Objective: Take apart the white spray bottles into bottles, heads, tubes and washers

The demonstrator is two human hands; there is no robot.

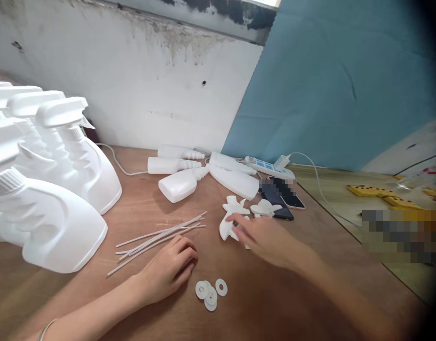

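Observation:
My right hand (pixel 262 237) is at a small pile of white spray trigger heads (pixel 234 206), its thumb and forefinger around one trigger head (pixel 225 228). The palm side is partly hidden. My left hand (pixel 173 265) rests on the table with its fingers curled in, and nothing shows in it. Beside it lie several thin white dip tubes (pixel 147 244), loosely crossed. Several flat white ring washers (pixel 221 287) lie on the near side, some overlapping. Beyond the tubes, white bottles (pixel 180 184) without heads lie on their sides.
White spray bottles with heads fitted (pixel 61 218) stand crowded at the left. Two phones (pixel 285 194) and a power strip (pixel 271 166) with a white cable sit at the right back. A blue cloth (pixel 328 85) hangs behind. Yellow pieces (pixel 374 192) lie on the surface further right.

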